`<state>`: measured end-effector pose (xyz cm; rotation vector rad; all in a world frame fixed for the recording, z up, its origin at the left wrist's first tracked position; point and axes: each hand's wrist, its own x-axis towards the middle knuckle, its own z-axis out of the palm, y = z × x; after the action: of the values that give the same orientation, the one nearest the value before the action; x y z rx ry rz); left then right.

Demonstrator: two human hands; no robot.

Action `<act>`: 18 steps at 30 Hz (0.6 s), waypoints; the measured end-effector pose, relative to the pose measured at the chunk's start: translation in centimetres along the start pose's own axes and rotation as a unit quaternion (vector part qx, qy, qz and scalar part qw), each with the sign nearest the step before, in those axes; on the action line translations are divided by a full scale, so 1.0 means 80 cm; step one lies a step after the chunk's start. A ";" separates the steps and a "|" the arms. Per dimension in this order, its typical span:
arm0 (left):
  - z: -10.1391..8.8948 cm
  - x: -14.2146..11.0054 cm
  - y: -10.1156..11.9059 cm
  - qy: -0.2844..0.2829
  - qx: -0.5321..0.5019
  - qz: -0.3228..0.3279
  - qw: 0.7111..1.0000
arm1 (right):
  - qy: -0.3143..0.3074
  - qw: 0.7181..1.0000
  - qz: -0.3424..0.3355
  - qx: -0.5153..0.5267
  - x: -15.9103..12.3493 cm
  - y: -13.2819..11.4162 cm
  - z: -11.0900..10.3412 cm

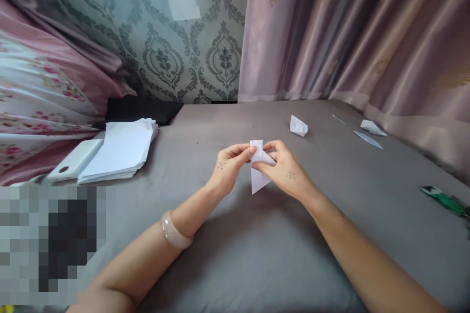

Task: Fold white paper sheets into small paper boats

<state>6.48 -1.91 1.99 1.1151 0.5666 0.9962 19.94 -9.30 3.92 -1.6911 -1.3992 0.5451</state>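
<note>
Held up over the grey sheet is a folded piece of white paper (258, 176), with a square top, a slanting flap and a pointed lower corner. My left hand (230, 165) pinches its upper left part between thumb and fingers. On the other side, my right hand (284, 166) grips the flap, thumb in front and fingers behind. Both hands are closed on the same paper. A pale bangle (174, 232) is on my left forearm. The fingertips behind the paper are partly hidden.
A stack of white paper (117, 149) lies at left beside a white flat object (75, 159) and a black item (143, 109). A small folded paper (298, 126) stands farther back. Folded paper pieces (372, 127), a thin white stick (338, 119) and a green-handled tool (442, 199) lie at right.
</note>
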 end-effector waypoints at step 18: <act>0.007 -0.012 0.008 0.052 0.022 -0.020 0.998 | 0.179 0.926 -0.230 -0.239 -0.016 0.000 0.025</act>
<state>6.25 -2.99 2.69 1.0909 0.6942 1.0162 18.04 -9.82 2.62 -1.6281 -1.6571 -0.3847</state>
